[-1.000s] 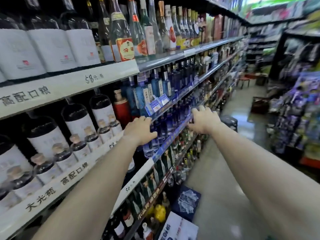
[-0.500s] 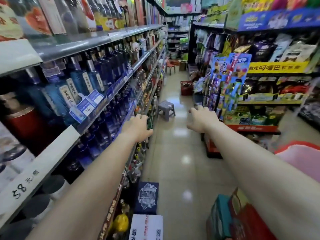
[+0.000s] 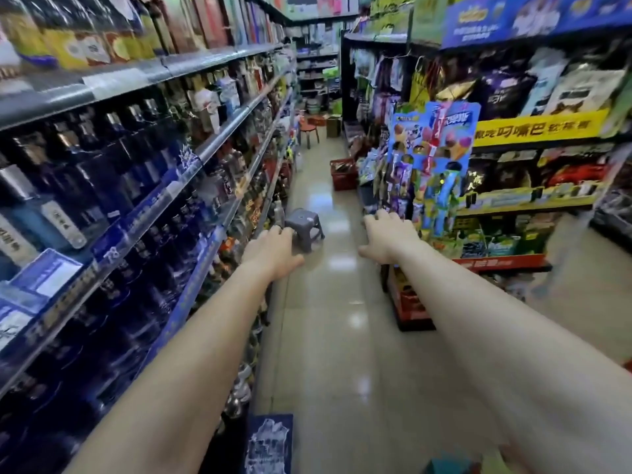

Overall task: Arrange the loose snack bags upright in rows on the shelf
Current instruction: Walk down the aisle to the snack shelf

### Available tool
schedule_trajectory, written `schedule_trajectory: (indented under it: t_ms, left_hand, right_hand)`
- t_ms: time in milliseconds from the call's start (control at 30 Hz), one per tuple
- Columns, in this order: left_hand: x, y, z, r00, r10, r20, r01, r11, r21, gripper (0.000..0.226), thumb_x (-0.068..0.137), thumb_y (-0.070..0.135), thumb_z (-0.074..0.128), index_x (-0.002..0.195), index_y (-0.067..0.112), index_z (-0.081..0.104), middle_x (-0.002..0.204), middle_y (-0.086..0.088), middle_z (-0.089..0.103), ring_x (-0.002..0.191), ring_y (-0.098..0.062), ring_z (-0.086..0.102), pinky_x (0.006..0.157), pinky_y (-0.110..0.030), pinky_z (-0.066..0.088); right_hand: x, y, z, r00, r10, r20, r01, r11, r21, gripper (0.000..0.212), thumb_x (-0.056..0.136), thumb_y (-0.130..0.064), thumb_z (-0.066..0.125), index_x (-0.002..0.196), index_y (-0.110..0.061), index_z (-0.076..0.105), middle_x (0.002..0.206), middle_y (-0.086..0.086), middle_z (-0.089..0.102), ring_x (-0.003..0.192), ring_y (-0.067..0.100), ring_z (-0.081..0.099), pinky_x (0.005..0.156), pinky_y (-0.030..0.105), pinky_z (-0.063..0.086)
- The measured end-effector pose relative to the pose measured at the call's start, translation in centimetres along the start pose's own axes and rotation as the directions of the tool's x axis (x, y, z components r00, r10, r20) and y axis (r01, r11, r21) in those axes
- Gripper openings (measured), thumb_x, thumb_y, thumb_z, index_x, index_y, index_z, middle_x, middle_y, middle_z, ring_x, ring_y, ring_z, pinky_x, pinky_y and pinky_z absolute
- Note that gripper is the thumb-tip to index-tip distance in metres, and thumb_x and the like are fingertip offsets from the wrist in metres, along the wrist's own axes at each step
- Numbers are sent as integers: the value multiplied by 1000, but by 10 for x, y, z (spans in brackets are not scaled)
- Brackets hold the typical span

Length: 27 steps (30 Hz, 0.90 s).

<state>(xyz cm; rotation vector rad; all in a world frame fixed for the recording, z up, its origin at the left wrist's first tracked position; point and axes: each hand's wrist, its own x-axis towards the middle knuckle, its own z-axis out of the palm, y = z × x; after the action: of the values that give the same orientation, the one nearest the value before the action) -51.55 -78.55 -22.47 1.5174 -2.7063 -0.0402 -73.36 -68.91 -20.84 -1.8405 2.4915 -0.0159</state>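
Note:
Both my arms stretch forward down a shop aisle. My left hand [image 3: 273, 252] hangs in the air beside the bottle shelves and holds nothing, fingers loosely curled downward. My right hand [image 3: 388, 238] is out over the aisle floor, fingers spread and empty. Snack bags [image 3: 506, 87] stand on the shelf unit [image 3: 533, 130] at the right, above a yellow price strip, with more bags [image 3: 567, 176] on the shelf below. Neither hand touches any bag.
Long shelves of blue bottles [image 3: 113, 186] line the left side. A small grey stool [image 3: 304, 227] stands on the tiled floor just past my hands. A red basket [image 3: 343, 174] sits farther down. A hanging candy display [image 3: 431, 159] juts from the right shelf end.
My view has swung right, from facing the bottle shelves to looking down the aisle. Both hands have come off the shelf edge and now hang free in the air.

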Motion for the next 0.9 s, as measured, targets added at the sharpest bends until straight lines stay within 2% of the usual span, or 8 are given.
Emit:
schedule_trajectory:
  t_ms: [233,433,633,767,900]
  left_hand:
    - [119,16,9,999,7,39,-7,1000,3,63,89,52,54,140,17,43,139,-9,48,126,-32,47,94,-45,49]
    - [228,4,17,1000,21,-3,-21,1000,-14,59,88,51,54,135,18,46,134,-9,50,123,-32,49,92,-46,48]
    - [372,-35,20,999,43,-2,-43,999,-5,58,89,52,54,135,18,46,134,-9,50,123,-33,49,91,-46,46]
    - [477,-67,12,997,71,16,-70,997,-17,58,86,49,56,135,18,47,131,-9,51,120,-33,51,89,-44,46]
    - [571,-97,11,996,82,35,-81,997,-17,60,87,48,57,137,17,46,132,-9,51,122,-33,49,93,-44,46]
  right_hand:
    - [115,43,-8,1000,14,1,-14,1000,19,69,87,-51,59,144,-17,41,143,13,40,132,36,38,102,50,39]
    - [226,52,-4,1000,10,-3,-10,1000,11,64,86,-50,59,138,-17,43,140,14,42,131,37,40,101,51,39]
    - [368,45,-2,1000,29,-8,-29,999,19,67,86,-50,58,142,-17,40,143,13,40,133,36,38,105,51,36]
    - [469,40,-14,997,76,-12,-76,997,28,62,85,-50,59,136,-18,45,138,13,43,128,36,42,100,50,38]
    - [562,31,-16,997,81,4,-81,996,37,64,86,-49,60,140,-18,42,140,14,42,129,37,41,100,51,38]
